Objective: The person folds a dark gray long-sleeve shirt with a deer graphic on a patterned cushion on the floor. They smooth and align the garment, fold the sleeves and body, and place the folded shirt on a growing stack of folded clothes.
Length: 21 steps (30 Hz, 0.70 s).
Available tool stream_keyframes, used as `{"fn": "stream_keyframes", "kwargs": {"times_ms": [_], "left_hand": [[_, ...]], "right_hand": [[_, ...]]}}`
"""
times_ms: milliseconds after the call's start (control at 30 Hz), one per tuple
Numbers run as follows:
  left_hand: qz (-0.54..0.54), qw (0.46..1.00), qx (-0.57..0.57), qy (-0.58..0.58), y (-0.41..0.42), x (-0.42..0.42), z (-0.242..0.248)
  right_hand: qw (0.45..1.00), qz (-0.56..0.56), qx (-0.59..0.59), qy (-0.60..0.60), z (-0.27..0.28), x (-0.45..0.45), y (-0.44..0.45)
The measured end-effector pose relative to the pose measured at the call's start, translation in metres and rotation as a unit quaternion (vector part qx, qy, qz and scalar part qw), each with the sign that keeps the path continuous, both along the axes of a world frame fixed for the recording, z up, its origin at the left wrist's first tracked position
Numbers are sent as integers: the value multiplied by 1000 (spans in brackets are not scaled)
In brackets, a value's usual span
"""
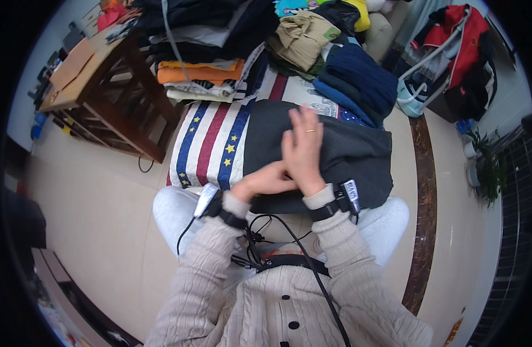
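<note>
A dark grey folded garment [352, 152] lies on a quilted cover with stripes and stars [209, 147] in front of me. Over the garment's left half, my right hand [304, 145] is raised with its fingers stretched and close together, a ring on one finger. My left hand [268, 178] reaches across beneath its wrist, close to the garment's near part; its fingertips are partly hidden there. Whether either hand presses on the cloth cannot be told. Neither hand visibly grips anything. Both wrists wear black straps with small devices and cables.
Stacked dark and orange clothes [201, 71] stand at the back left, folded navy clothes [363, 78] and a khaki garment [303, 37] at the back right. A wooden table [86, 93] is on the left. Black cables [287, 227] hang before my lap. Potted plants [483, 169] stand far right.
</note>
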<state>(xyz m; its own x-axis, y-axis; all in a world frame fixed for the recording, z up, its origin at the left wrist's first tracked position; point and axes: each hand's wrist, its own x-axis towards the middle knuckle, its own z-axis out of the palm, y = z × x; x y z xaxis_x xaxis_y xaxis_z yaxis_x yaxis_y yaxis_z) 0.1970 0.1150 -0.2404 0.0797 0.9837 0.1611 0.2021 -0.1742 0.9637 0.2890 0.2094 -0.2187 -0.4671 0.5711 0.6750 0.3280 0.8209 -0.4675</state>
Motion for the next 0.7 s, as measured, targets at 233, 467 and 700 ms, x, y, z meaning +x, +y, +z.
{"fn": "stream_keyframes", "kwargs": {"times_ms": [233, 467, 700], "left_hand": [[355, 927, -102, 66, -47, -56, -29], [227, 894, -227, -311, -27, -40, 12], [111, 958, -70, -255, 53, 42, 114]], "right_hand": [[962, -51, -7, -270, -13, -2, -18], [987, -40, 3, -158, -22, 14, 9], [865, 266, -362, 222, -25, 37, 60]]}}
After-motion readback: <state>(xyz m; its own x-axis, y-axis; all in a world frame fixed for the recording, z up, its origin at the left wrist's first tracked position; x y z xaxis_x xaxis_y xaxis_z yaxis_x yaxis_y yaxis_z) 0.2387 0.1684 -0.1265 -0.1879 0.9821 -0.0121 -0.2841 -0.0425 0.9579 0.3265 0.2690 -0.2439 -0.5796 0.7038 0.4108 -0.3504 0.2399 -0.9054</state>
